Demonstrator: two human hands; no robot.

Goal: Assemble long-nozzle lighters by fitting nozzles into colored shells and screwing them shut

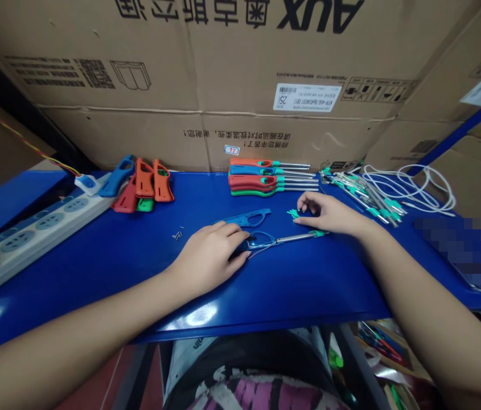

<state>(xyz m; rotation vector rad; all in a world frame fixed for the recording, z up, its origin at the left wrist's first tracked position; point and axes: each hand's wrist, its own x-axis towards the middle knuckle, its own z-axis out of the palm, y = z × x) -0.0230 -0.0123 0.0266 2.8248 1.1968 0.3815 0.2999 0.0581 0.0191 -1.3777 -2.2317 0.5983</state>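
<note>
My left hand [212, 253] lies over the handle of a blue long-nosed lighter [261, 242], fingers closed around it against the table. The lighter's metal tube points right and carries a green piece near its tip; thin wires show by the handle. Just behind it lies a separate blue handle half [249, 218]. My right hand [319, 210] hovers beyond the tube, its thumb and curled fingers apart. Small green plastic pieces [293, 213] lie at those fingertips; whether they touch is unclear. Several small screws [177, 234] are scattered left of my left hand.
Lighters with metal tubes [266, 179] are stacked at the back. Coloured handle shells [144, 182] sit beside a white power strip [48, 225]. Metal tubes with green fittings [364, 193] and a coiled white cable [428, 185] lie right. A cardboard wall [189, 102] rises behind.
</note>
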